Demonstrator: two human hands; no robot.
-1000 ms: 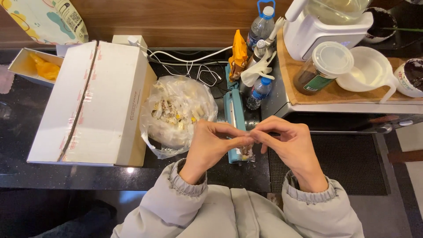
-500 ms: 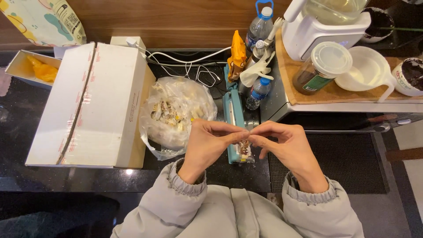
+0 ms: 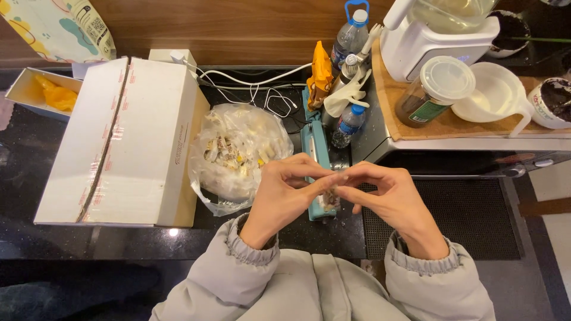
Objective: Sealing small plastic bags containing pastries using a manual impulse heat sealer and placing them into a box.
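Note:
My left hand point(image 3: 284, 193) and my right hand point(image 3: 388, 199) meet fingertip to fingertip over the near end of a teal bag sealer point(image 3: 313, 148). Between them they pinch a small clear packet point(image 3: 329, 199) with brownish contents; most of it is hidden by my fingers. Just left of my left hand lies a large clear plastic bag point(image 3: 238, 148) full of small wrapped pieces. Both sleeves are pale grey and puffy.
A big white cardboard box point(image 3: 128, 139) fills the left of the dark counter. White cables, an orange pouch point(image 3: 320, 74) and water bottles point(image 3: 351, 38) sit behind the sealer. A wooden board at right holds a blender base point(image 3: 437, 38), a lidded jar point(image 3: 434, 89) and a white jug point(image 3: 496, 95).
My hands stay together over the sealer's near end, fingers shifting slightly on the small packet. Nothing else has moved.

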